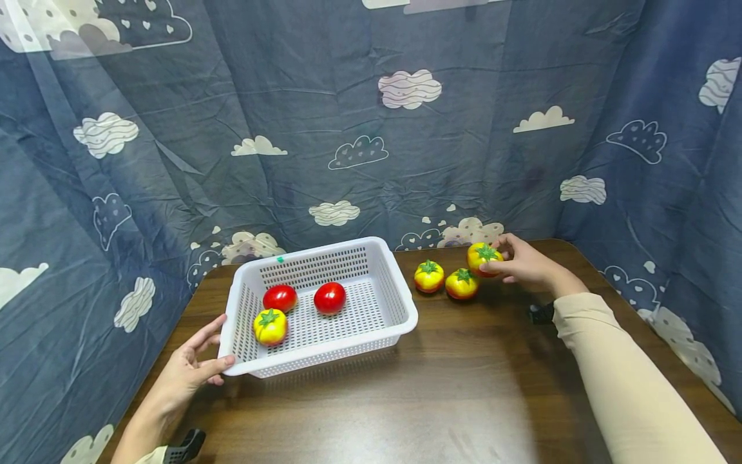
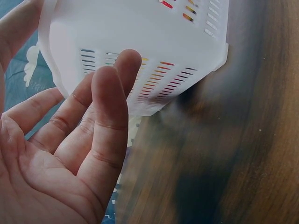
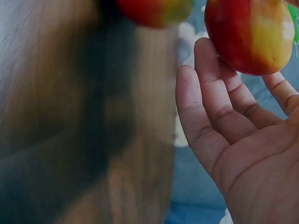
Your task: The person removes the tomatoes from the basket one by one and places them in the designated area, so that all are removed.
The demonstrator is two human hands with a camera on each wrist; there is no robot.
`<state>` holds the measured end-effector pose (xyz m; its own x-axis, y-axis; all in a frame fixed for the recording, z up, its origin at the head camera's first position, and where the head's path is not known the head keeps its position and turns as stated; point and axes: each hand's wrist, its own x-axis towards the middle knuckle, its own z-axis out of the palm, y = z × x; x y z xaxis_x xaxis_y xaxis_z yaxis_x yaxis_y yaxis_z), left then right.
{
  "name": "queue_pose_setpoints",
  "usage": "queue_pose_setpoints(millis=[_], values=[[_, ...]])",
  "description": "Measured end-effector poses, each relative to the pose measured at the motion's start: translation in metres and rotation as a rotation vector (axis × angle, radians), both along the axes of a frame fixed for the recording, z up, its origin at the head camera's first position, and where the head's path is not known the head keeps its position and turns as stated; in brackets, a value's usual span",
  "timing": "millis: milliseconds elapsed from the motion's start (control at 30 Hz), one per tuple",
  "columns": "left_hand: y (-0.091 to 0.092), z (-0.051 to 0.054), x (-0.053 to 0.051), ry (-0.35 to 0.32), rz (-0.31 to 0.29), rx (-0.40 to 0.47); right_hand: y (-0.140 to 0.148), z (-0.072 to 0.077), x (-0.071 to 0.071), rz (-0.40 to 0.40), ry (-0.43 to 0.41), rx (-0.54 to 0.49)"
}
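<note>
My right hand point(image 1: 532, 265) holds a yellow-and-red toy tomato point(image 1: 480, 256) with a green leafy top between thumb and fingers, raised off the table. In the right wrist view, the tomato's glossy underside point(image 3: 250, 37) shows above the fingers. Two similar tomatoes, one on the left point(image 1: 429, 277) and one nearer the hand point(image 1: 462, 284), sit on the table. My left hand point(image 1: 184, 370) grips the left end of a white plastic basket point(image 1: 324, 351), thumb on the rim. Inside the basket lie two plain red tomatoes point(image 1: 330, 299) and one yellow-and-red tomato point(image 1: 270, 327).
The brown wooden table point(image 1: 440, 393) runs up to a dark blue curtain point(image 1: 301, 77) with cloud prints, which hangs behind and at both sides. A bit of green tape point(image 1: 281, 260) marks the basket's far rim.
</note>
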<state>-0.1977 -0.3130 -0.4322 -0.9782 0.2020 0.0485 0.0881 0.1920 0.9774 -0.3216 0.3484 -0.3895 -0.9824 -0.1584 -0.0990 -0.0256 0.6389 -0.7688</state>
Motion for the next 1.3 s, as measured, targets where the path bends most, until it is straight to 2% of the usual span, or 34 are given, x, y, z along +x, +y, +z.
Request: queue_pose_setpoints(millis=[400,733,1300], values=[[0.0,0.0,0.0,-0.001,0.004,0.006,0.026,-0.021,0.009,-0.088,-0.095,0.047],[0.0,-0.001,0.0,-0.009,0.013,0.015,0.034,-0.031,0.011,-0.098,-0.134,0.131],[0.0,-0.002,0.0,-0.005,0.007,0.031,0.034,-0.042,0.014,-0.102,-0.152,0.162]])
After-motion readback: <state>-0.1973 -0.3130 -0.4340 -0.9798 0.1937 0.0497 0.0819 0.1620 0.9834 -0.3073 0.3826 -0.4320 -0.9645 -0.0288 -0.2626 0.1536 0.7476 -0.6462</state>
